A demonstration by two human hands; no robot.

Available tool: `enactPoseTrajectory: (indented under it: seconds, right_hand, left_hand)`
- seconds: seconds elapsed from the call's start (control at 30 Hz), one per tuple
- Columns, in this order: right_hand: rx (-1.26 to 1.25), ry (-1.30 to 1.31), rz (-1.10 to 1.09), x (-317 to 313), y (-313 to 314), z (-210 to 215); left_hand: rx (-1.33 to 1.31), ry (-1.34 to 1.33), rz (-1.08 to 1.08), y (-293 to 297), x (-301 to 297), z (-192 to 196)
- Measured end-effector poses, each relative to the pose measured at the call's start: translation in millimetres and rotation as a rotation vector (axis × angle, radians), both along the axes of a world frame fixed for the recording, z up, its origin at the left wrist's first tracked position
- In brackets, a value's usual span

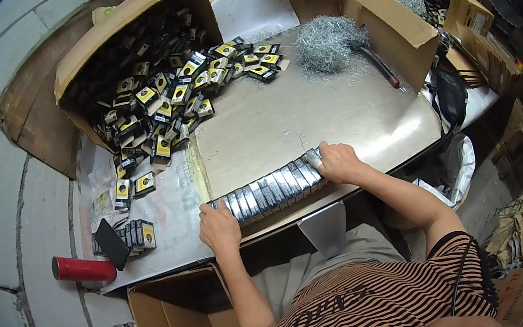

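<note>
I am watching both hands pressing a row of small dark packs (270, 190) together from its two ends. The row is lying on edge near the front rim of the grey metal tabletop (308, 116), running slantwise from lower left to upper right. The left hand (219, 227) is closing against the left end, fingers curled on it; the right hand (337, 160) is clamping the right end, fingers wrapped over the last packs. Both hands are gripping the row between them.

A tipped cardboard box (120, 29) at upper left is spilling yellow-and-black packs (165, 103) onto the table. A pile of metal wire pieces (328, 42) is sitting at the far edge. A red cylinder (82, 269) is lying at the left, beside a short stack of packs (133, 235).
</note>
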State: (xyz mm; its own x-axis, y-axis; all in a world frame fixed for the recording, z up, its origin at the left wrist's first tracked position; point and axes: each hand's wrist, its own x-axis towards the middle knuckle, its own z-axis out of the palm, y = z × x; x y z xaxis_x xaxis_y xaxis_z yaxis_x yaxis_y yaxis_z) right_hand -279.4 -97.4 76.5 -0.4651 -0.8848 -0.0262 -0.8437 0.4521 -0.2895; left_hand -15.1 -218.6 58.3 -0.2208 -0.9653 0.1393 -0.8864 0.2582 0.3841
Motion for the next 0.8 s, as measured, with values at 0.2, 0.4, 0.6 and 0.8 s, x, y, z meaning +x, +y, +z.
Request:
enactPoseTrajectory:
  seconds: [0.2, 0.4, 0.6, 0.8]
  right_hand:
    - [-0.037, 0.004, -0.004, -0.9, 5.4, -9.8]
    - [-0.018, 0.008, 0.007, -0.1, 0.4, -3.9]
    - [0.001, 0.012, -0.009, -0.7, -2.2, -5.3]
    - [-0.011, 0.058, 0.01, 0.2, -1.2, -8.2]
  left_hand:
    - [-0.002, 0.007, -0.013, 5.1, 1.7, -0.6]
    - [-0.004, 0.007, -0.001, 1.9, 2.4, 0.9]
    - [-0.013, 0.013, -0.002, -0.3, 0.7, 2.1]
    - [-0.018, 0.018, -0.009, 2.2, 3.8, 0.7]
